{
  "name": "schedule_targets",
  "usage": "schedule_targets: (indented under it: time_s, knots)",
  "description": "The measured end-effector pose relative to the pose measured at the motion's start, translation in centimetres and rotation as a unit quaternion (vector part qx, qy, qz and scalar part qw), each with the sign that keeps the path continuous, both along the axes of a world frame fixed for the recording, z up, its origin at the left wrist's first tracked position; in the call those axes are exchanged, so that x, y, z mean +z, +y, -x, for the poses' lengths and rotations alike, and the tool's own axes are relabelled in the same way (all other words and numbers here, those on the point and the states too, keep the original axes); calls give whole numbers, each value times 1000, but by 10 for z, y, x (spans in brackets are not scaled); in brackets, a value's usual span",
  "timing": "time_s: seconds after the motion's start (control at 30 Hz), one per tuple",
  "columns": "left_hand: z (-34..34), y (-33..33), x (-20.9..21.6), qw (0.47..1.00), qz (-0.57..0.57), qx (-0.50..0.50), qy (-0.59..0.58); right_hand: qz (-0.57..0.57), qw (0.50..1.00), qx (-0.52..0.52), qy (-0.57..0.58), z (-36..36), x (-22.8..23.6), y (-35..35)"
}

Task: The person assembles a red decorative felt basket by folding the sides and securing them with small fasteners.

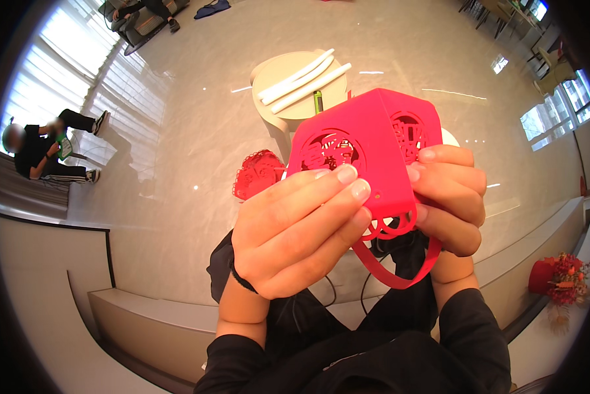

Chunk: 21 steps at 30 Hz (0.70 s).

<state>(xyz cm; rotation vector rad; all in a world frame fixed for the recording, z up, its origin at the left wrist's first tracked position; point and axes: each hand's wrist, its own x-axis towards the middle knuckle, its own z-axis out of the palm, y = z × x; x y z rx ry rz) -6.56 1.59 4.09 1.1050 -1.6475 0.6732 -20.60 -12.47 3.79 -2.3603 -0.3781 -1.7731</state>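
A red felt-like lantern with round cut-out panels is held up in front of me. My left hand grips its left face, fingers laid across the lower edge and the thumb mostly hidden. My right hand pinches the right side near the lower corner, fingers curled. Below the lantern's edge, red scalloped loops show, and a red strap hangs in a curve between my wrists. Another red openwork piece lies beyond my left hand, partly covered by it.
Ahead stands a pale round stool with several white tubes and a green and black object on it. A person sits far left; another sits at the upper left. Red flowers stand on a ledge at right.
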Motion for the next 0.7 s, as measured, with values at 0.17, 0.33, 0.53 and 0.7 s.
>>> schedule_targets:
  time_s: [0.17, 0.33, 0.53, 0.7]
  knots:
    - [3, 6, 5, 1000, -13, 7, 8, 8, 1000, -15, -11, -3, -1, 1]
    - [4, 9, 7, 999, -28, -6, 33, 23, 999, -23, 2, -2, 3, 0]
    - [4, 13, 9, 998, -56, -19, 32, -4, 999, -21, 27, 0, 5, 1]
    - [6, 12, 10, 997, -68, -28, 36, -41, 999, -5, 20, 0, 5, -3]
